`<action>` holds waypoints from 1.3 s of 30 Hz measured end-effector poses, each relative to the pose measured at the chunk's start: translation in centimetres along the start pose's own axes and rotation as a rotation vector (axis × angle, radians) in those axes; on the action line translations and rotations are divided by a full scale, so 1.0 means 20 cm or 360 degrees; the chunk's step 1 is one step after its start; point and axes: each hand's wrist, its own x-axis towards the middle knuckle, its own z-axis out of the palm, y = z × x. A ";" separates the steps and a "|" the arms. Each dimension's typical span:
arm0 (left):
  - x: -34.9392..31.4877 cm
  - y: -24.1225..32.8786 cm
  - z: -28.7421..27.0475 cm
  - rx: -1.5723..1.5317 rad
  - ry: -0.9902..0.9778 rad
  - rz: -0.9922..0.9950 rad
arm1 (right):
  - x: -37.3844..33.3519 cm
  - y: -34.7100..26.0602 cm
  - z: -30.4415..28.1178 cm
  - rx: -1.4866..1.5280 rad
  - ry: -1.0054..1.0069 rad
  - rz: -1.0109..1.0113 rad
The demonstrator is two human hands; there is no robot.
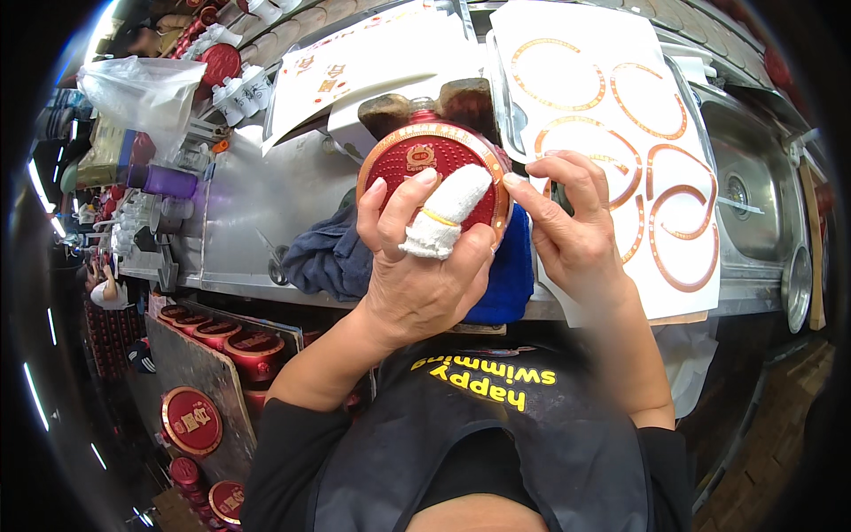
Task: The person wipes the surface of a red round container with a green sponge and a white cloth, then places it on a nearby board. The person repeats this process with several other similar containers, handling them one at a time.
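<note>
A round, flat red bottle (409, 142) with a studded face and a gold emblem lies face up, its neck pointing away from me. An orange-gold patterned strip (459, 133) runs round its rim. Across the face lies my left hand (425, 257), fingers curled over the bottle. One of its fingers is wrapped in white cloth (463, 193), held by a yellow band. My right hand (572, 213) grips at the right rim, a fingertip touching the strip there, its other fingers bent. The underside of the bottle is hidden. Dark blocks (465, 102) stand on both sides of the neck.
To the right lies a white sheet (634, 301) with several curved orange strips, beside a steel sink (740, 177). More printed sheets (372, 62) lie behind. Blue-grey cloth (328, 257) and scissors (273, 255) are left. Several red bottles (253, 346) stand lower left.
</note>
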 end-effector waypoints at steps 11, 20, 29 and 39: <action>0.00 0.05 0.03 0.0071 0.0168 0.0013 | 0.01 -0.01 0.00 -0.0076 -0.0044 -0.0016; -0.06 0.02 0.00 0.0116 0.0141 0.0031 | -0.04 -0.03 0.00 -0.0094 -0.0098 -0.0066; -0.14 0.02 0.00 0.0076 0.0164 -0.0172 | -0.10 -0.07 0.00 -0.0072 -0.0160 -0.0037; -0.15 0.06 -0.06 -0.0114 0.0002 -0.0485 | -0.13 -0.12 -0.01 -0.0092 -0.0261 0.0028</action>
